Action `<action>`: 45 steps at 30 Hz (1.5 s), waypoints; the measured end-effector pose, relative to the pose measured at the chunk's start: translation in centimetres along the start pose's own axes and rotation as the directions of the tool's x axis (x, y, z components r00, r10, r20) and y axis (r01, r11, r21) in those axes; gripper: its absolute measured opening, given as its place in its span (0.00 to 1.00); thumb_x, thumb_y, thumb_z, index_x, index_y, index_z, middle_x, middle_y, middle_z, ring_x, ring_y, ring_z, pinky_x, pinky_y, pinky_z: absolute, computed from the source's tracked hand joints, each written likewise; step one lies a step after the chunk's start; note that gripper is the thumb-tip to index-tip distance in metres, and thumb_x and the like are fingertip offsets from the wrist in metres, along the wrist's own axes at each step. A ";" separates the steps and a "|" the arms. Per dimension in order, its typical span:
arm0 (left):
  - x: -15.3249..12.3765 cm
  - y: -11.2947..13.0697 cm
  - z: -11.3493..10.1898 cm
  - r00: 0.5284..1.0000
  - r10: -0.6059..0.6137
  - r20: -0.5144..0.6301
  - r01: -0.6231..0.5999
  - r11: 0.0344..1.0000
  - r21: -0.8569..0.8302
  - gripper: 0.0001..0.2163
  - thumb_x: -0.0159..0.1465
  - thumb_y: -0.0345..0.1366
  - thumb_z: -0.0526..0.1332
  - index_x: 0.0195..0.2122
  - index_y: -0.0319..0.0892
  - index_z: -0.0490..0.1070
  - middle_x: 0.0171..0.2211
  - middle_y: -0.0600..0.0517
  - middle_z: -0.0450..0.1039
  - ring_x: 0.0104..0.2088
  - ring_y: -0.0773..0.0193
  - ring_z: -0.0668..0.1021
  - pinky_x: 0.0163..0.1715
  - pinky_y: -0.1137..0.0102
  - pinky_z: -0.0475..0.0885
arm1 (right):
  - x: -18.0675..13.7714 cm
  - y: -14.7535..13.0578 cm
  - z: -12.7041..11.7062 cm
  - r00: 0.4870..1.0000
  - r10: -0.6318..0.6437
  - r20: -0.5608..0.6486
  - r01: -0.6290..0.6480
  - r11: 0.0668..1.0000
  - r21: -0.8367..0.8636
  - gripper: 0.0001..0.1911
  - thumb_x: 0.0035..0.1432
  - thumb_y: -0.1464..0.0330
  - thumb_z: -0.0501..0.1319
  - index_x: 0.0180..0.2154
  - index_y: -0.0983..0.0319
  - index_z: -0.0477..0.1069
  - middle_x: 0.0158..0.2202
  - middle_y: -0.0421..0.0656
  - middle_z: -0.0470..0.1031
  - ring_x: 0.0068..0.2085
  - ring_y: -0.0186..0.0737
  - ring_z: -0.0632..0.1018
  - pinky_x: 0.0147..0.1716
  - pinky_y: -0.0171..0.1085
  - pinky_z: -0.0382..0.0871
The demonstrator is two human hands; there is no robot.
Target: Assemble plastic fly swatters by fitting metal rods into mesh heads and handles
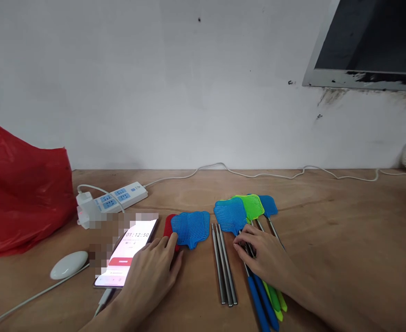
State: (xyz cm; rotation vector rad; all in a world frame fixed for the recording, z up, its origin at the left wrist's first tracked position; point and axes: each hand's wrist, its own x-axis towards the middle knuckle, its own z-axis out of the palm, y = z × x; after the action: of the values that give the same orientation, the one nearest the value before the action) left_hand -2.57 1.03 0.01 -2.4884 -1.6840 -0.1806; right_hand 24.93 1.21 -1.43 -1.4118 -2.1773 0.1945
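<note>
My left hand [151, 272] lies flat on the wooden table [344, 240], fingers stretched out over a red swatter head [168, 226] next to a loose blue swatter head [191, 227]. My right hand [263, 256] rests on a bunch of assembled fly swatters, its fingertips pinched at their metal shafts. Their heads fan out beyond it: blue [229, 215], green [249, 206], another blue [268, 204]. The blue handles [260, 304] and green handles [275, 302] point toward me. Three bare metal rods [223, 265] lie between my hands.
A phone [128, 256] showing a timer lies left of my left hand. Behind it a white power strip [111, 199] and cable. A red plastic bag [19, 198] fills the left side, with a white oval object [68, 264] in front. A dark screen [368, 46] hangs upper right.
</note>
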 end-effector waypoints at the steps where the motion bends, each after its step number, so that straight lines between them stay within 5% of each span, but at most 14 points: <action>1: 0.0 0.0 0.1 1.000 0.012 -0.005 -0.012 1.000 -0.021 0.09 0.69 0.33 0.49 0.38 0.43 0.68 0.32 0.46 0.76 0.31 0.51 0.80 0.29 0.64 0.70 | 0.0 0.0 0.0 1.000 0.002 0.002 -0.002 1.000 0.000 0.09 0.63 0.72 0.57 0.34 0.58 0.75 0.34 0.40 0.75 0.30 0.37 0.76 0.27 0.37 0.63; 8: 0.0 -0.1 0.0 0.997 0.005 -0.075 -0.007 0.999 -0.037 0.08 0.69 0.35 0.49 0.36 0.44 0.67 0.34 0.47 0.75 0.32 0.53 0.79 0.26 0.67 0.69 | -0.1 -0.5 -0.3 0.997 -0.072 -0.001 0.072 0.997 0.018 0.08 0.62 0.72 0.58 0.36 0.59 0.76 0.37 0.44 0.74 0.39 0.44 0.76 0.37 0.41 0.68; 16: 0.2 -0.6 -0.1 0.999 -0.046 0.027 0.046 0.999 -0.018 0.07 0.69 0.35 0.49 0.39 0.43 0.65 0.34 0.47 0.76 0.29 0.51 0.80 0.24 0.66 0.66 | -0.5 -1.7 -0.8 0.974 -0.207 0.088 0.200 0.976 0.084 0.09 0.61 0.71 0.62 0.42 0.58 0.78 0.40 0.45 0.76 0.44 0.47 0.73 0.43 0.46 0.69; 21: 0.2 -0.7 0.1 0.999 0.013 -0.035 -0.019 0.984 -0.176 0.06 0.69 0.36 0.50 0.37 0.45 0.63 0.32 0.49 0.75 0.29 0.53 0.79 0.25 0.66 0.66 | -0.5 -1.5 -0.7 0.972 -0.210 0.108 0.199 0.975 0.102 0.11 0.61 0.72 0.61 0.45 0.57 0.78 0.39 0.45 0.77 0.43 0.47 0.73 0.42 0.46 0.69; 25: 0.4 -1.4 0.1 0.993 -0.031 -0.109 0.020 0.994 -0.107 0.08 0.69 0.38 0.49 0.40 0.44 0.64 0.34 0.47 0.76 0.31 0.50 0.80 0.26 0.65 0.67 | -0.5 -1.5 -0.8 0.973 -0.195 0.120 0.181 0.976 0.121 0.13 0.61 0.73 0.61 0.45 0.55 0.78 0.38 0.44 0.76 0.43 0.46 0.72 0.42 0.45 0.68; 30: 0.5 -1.5 0.3 0.997 -0.080 0.000 0.080 0.997 0.008 0.08 0.70 0.39 0.49 0.42 0.44 0.65 0.27 0.49 0.76 0.26 0.49 0.81 0.23 0.66 0.65 | -0.5 -1.6 -0.8 0.977 -0.170 0.126 0.151 0.978 0.145 0.12 0.60 0.74 0.61 0.44 0.58 0.78 0.39 0.44 0.76 0.43 0.47 0.72 0.42 0.46 0.68; 37: 0.4 -2.0 0.8 0.997 -0.081 -0.005 0.081 0.996 0.033 0.08 0.70 0.36 0.49 0.43 0.42 0.66 0.37 0.43 0.78 0.30 0.49 0.81 0.26 0.64 0.68 | -0.5 -1.6 -0.9 0.976 -0.177 0.125 0.157 0.975 0.158 0.14 0.61 0.75 0.60 0.45 0.55 0.79 0.38 0.44 0.76 0.43 0.47 0.71 0.41 0.45 0.67; 45: 0.6 -1.7 0.5 0.979 -0.131 0.154 0.127 0.991 0.037 0.09 0.69 0.33 0.52 0.48 0.41 0.65 0.30 0.46 0.79 0.31 0.48 0.81 0.25 0.67 0.64 | -0.4 -1.6 -0.9 0.973 -0.181 0.144 0.158 0.974 0.162 0.11 0.63 0.73 0.59 0.43 0.56 0.79 0.37 0.44 0.75 0.41 0.46 0.71 0.39 0.44 0.66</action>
State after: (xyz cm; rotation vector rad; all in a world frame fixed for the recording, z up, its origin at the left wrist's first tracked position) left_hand -3.96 2.28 -0.31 -2.4310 -1.8965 0.0251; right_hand 24.22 0.02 -0.17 -1.1550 -2.3445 0.4100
